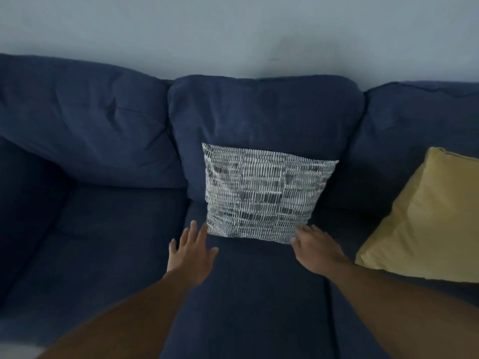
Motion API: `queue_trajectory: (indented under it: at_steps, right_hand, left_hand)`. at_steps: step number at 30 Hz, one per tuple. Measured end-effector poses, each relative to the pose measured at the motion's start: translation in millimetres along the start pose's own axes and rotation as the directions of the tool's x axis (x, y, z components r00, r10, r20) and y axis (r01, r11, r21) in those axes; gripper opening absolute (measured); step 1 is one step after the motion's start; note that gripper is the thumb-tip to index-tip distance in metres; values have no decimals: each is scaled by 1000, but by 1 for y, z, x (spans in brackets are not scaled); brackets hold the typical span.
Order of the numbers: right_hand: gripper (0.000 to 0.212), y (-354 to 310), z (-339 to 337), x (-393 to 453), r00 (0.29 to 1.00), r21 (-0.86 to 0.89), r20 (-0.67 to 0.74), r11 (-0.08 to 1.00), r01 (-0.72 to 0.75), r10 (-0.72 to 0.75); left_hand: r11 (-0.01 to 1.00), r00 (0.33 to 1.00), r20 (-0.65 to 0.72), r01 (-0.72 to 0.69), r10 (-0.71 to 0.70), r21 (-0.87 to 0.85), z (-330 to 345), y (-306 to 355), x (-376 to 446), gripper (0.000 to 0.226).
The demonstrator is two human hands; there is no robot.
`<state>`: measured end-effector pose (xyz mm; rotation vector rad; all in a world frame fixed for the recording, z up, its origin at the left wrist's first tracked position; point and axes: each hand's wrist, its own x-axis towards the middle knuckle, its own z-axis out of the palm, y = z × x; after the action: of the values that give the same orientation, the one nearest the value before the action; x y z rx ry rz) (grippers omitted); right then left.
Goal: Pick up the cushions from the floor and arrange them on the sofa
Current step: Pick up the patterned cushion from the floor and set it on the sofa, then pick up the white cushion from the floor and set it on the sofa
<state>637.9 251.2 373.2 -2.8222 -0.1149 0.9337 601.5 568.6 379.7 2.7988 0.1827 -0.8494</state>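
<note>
A grey-and-white patterned cushion [261, 194] leans upright against the middle back pad of the dark blue sofa [108, 229]. My left hand [190, 252] hovers at the cushion's lower left corner, fingers spread, holding nothing. My right hand [315, 248] lies at the cushion's lower right corner, fingertips touching its edge; whether it grips the fabric is unclear. A yellow cushion [425, 221] leans on the right seat, partly cut off by the frame edge.
The sofa's left seat and left back pad [85, 120] lie to my left. A pale wall [233, 29] rises behind the sofa. A sliver of light floor [18, 351] shows at the bottom left.
</note>
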Motion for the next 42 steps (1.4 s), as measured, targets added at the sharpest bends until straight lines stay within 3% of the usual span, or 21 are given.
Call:
queue_trajectory:
  at_steps: [7,11,15,23,31,42]
  right_hand:
    - [57,-115,-30,8,972,-86,82,970,227,-220]
    - [54,-206,-19,6,932,-142,106,922,360,-347]
    - [57,-298,8,-18,877,-216,205,853,475,-436]
    - [57,-465,86,-94,755,-263,377,720,642,-536]
    - [51,-579,175,-159,714,-300,454,663,686,-532]
    - [51,-656,283,-163,746,-203,523,790,578,-412]
  left_hand:
    - [984,992,-16,124,-127,-128,-12,-68,-56,71]
    - [942,961,-29,263,-275,-209,-3,-137,-113,60]
    - [845,893,35,436,-448,-311,28,-205,-173,57]
    - [620,745,144,631,-651,-467,102,-323,-287,61]
    - [403,643,265,696,-719,-595,162,-398,-371,59]
    - [148,552,379,687,-743,-711,214,-454,-387,63]
